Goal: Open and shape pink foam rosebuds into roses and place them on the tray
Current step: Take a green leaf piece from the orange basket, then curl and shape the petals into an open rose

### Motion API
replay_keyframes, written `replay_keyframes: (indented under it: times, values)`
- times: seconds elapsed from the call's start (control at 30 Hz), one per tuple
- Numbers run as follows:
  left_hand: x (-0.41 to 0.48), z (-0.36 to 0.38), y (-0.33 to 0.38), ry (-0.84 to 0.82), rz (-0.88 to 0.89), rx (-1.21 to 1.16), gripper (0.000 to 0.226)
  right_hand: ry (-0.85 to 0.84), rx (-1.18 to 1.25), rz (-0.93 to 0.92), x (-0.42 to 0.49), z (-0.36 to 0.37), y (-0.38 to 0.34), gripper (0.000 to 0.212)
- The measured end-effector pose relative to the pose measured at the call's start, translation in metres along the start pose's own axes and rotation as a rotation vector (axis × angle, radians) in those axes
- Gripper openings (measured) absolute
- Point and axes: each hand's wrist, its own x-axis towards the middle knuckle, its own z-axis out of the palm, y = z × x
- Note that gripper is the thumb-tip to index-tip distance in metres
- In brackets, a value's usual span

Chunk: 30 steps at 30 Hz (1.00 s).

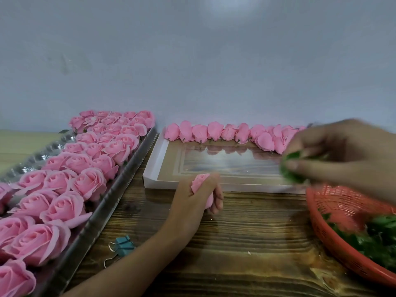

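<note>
The left hand (197,196) has its fingers curled round one pink rosebud (201,182), which it holds just above the table (246,232), close to the near edge of the box (152,161). The bud's long axis runs nearly upright in the view. Its pointed tip sticks out of the top of the fist toward the box, and its blunt end shows below the fingers.

The right hand (342,155) is blurred. Its fingertips pinch a green leaf piece (289,170) over the far rim of the red basket (321,202), which holds a heap of green leaves (377,236).

The shallow white-walled box lies past the left hand. A row of closed buds (215,130) runs along its far edge, tips up. At least ten can be counted, and the right end is hidden behind the right hand. The box floor on the near side of that row is bare.

To the left, the silver tray (137,155) runs away at a slant and is packed with opened roses (90,182), about three across. There are well over twenty, and the frame edge cuts off the rest.

Bare wood lies between the tray's right rim and the basket. One teal binder clip (124,245) lies there beside the left forearm.
</note>
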Motion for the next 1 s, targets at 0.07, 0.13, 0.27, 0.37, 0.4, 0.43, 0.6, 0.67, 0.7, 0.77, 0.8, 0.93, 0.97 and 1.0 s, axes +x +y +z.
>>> replay_keyframes:
  times: [0.07, 0.13, 0.27, 0.37, 0.4, 0.43, 0.6, 0.67, 0.7, 0.77, 0.8, 0.93, 0.97, 1.0]
  values:
    - [-0.001, 0.002, 0.001, 0.059, 0.038, 0.004, 0.041, -0.173, 0.088, 0.047, 0.004, 0.034, -0.009, 0.026]
    - [-0.001, 0.003, 0.001, 0.115, 0.064, -0.005, 0.042, -0.285, 0.142, 0.139, 0.009, 0.065, -0.009, 0.012]
    - [-0.002, 0.001, 0.002, 0.156, 0.137, -0.011, 0.039, -0.334, 0.242, 0.26, 0.018, 0.107, 0.007, 0.014]
    - [-0.005, 0.001, 0.004, 0.161, 0.275, 0.051, 0.042, -0.25, 0.376, 0.3, 0.023, 0.121, 0.018, 0.016]
    - [-0.006, 0.002, 0.005, 0.148, 0.327, 0.086, 0.04, -0.217, 0.415, 0.3, 0.024, 0.124, 0.021, 0.016]
    - [-0.008, 0.004, 0.005, 0.124, 0.373, 0.109, 0.038, -0.187, 0.441, 0.296, 0.024, 0.126, 0.023, 0.013]
    - [-0.015, 0.009, 0.008, -0.068, 0.496, 0.192, 0.033, -0.075, 0.487, 0.25, 0.022, 0.131, 0.026, 0.014]
    - [-0.017, 0.01, 0.01, -0.092, 0.529, 0.235, 0.033, -0.055, 0.482, 0.248, 0.021, 0.13, 0.024, 0.019]
    - [-0.018, 0.01, 0.01, -0.101, 0.539, 0.256, 0.033, -0.056, 0.467, 0.25, 0.021, 0.131, 0.024, 0.021]
    - [-0.017, 0.012, 0.009, -0.117, 0.528, 0.3, 0.032, -0.058, 0.45, 0.255, 0.021, 0.131, 0.024, 0.026]
    - [-0.016, 0.012, 0.008, -0.116, 0.512, 0.321, 0.031, -0.057, 0.459, 0.257, 0.021, 0.131, 0.024, 0.027]
    - [-0.011, 0.012, 0.005, -0.052, 0.374, 0.36, 0.028, -0.102, 0.577, 0.263, 0.021, 0.129, 0.023, 0.031]
    - [-0.01, 0.012, 0.003, -0.027, 0.35, 0.362, 0.028, -0.113, 0.625, 0.269, 0.021, 0.128, 0.023, 0.034]
    - [-0.009, 0.012, 0.002, 0.0, 0.337, 0.369, 0.028, -0.119, 0.673, 0.277, 0.021, 0.127, 0.023, 0.035]
